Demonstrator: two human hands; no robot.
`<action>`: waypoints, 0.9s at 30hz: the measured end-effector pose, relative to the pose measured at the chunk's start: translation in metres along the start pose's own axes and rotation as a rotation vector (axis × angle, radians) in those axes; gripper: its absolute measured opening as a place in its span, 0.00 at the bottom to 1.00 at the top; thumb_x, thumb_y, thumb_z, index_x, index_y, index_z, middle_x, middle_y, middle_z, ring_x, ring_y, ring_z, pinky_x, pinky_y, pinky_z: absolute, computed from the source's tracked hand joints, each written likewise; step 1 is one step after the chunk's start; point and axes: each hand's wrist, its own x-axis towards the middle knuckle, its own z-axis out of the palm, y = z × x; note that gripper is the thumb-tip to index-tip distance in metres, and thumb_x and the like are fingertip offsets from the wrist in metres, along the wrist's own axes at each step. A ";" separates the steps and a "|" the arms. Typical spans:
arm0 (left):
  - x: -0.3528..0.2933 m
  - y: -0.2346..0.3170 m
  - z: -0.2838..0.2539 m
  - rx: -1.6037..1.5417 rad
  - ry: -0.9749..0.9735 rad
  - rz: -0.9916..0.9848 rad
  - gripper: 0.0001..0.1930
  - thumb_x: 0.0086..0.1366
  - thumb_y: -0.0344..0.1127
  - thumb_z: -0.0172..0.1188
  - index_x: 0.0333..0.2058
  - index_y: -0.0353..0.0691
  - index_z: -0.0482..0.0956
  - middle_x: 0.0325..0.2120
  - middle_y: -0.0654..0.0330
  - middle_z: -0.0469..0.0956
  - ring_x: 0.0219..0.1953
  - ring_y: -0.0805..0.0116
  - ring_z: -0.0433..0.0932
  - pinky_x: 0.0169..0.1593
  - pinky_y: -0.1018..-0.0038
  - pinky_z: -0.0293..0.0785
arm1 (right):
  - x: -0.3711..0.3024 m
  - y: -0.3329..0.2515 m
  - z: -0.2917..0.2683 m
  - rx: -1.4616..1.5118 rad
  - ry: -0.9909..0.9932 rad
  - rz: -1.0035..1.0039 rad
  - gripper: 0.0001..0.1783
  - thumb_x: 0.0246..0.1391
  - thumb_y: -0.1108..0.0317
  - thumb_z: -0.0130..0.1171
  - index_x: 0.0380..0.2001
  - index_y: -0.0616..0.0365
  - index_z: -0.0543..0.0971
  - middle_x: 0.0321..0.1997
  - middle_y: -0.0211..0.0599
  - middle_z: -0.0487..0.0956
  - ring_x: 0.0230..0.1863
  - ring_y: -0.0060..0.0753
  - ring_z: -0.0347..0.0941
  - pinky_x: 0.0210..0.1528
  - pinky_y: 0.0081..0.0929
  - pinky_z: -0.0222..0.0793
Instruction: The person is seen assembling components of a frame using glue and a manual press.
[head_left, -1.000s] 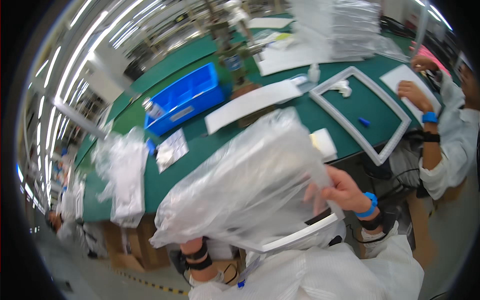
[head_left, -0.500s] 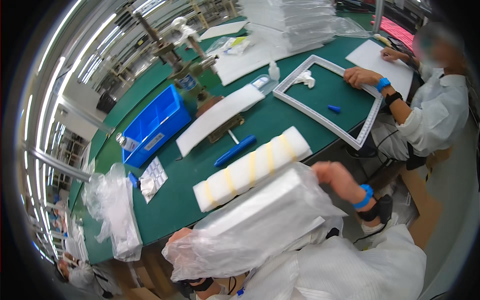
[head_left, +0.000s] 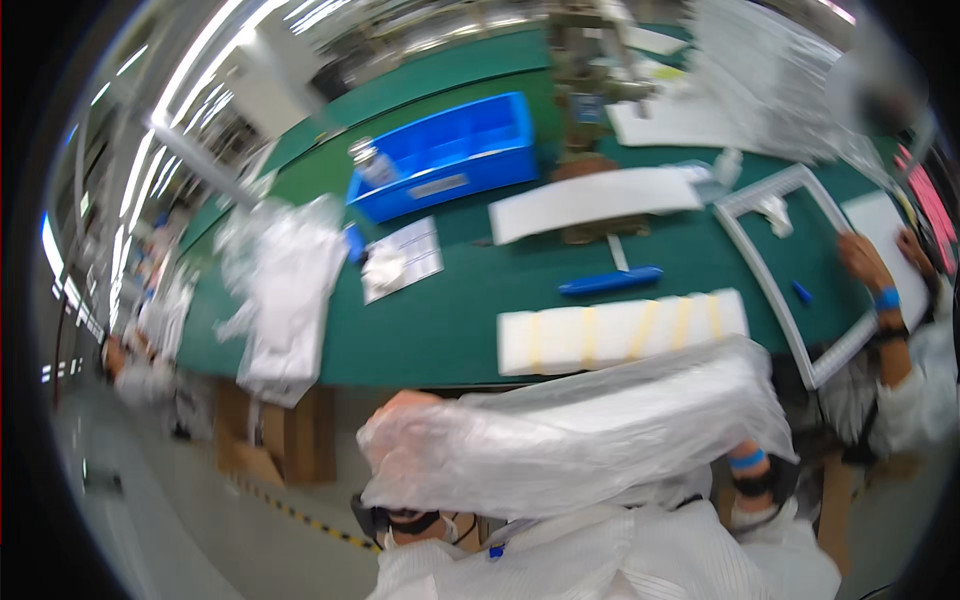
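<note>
The person held a long white panel wrapped in a clear plastic bag [head_left: 590, 440] low in front of the body, below the near edge of the green table [head_left: 440, 330] and not resting on it. The left hand [head_left: 405, 405] was at the left end of the bag, with its fingers closed on the plastic. The right hand was hidden behind the right end of the bag; only the wrist with a blue band [head_left: 748, 462] was visible, so I could not tell how the fingers stood. The bag covered most of the view of the person's white sleeves. On the table, just beyond the bag, lay a white foam block with yellow stripes [head_left: 620, 330], and behind it a blue pen-shaped tool [head_left: 610, 283] and a long white panel [head_left: 595, 200]. A blue plastic bin [head_left: 450, 155] stood further back, and a small printed sheet [head_left: 402, 258] lay near it. A heap of crumpled clear bags [head_left: 280, 290] hung over the left edge of the table. At the right, a co-worker's hand [head_left: 862, 258] rested on a white rectangular frame [head_left: 790, 270]. The room was a workshop with long ceiling lights and a grey floor [head_left: 170, 500].
</note>
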 end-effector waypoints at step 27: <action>0.280 0.054 -0.211 1.438 0.793 0.779 0.23 0.62 0.27 0.55 0.57 0.31 0.67 0.53 0.45 0.71 0.55 0.43 0.69 0.62 0.57 0.63 | 0.002 0.001 0.047 -0.167 0.036 -0.192 0.47 0.62 0.29 0.34 0.31 0.69 0.80 0.08 0.34 0.71 0.08 0.20 0.66 0.10 0.14 0.56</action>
